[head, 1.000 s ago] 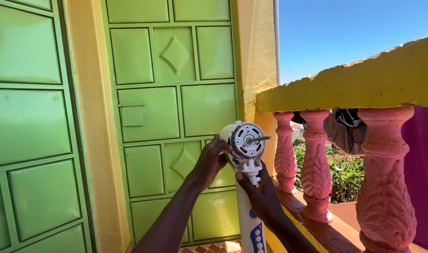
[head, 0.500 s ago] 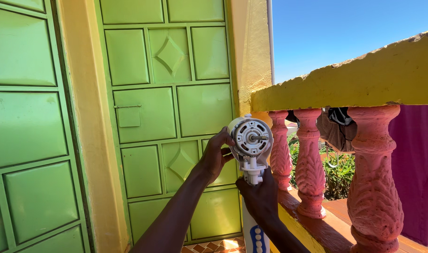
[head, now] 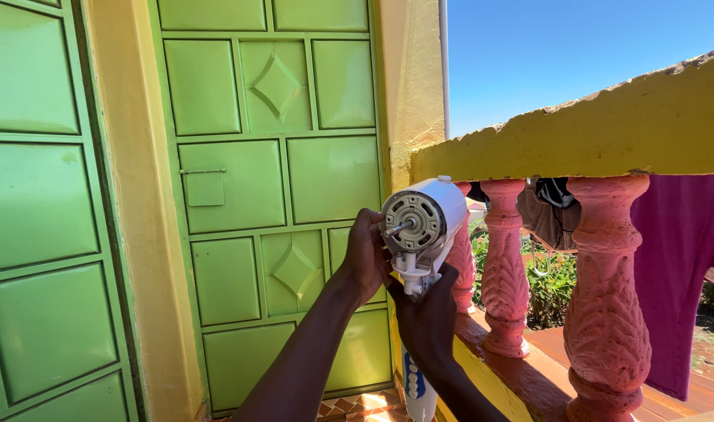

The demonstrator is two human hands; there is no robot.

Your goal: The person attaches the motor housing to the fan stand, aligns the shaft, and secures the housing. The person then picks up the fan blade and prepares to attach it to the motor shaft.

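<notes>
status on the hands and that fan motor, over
Left hand grips side of fan motor head. Right hand holds neck under it, atop white stand. Pink baluster close behind.

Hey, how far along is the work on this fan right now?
Done, it seems: no grille or blades are on the fan; the motor face and bare shaft are exposed. In hand: the left hand grips the motor's side, the right hand grips the neck below it, atop the white stand. Left: the rear white housing is still on the motor.

Left hand (head: 366, 254) raised, fingers curled, right hand (head: 427, 316) below, gripping upward
</notes>
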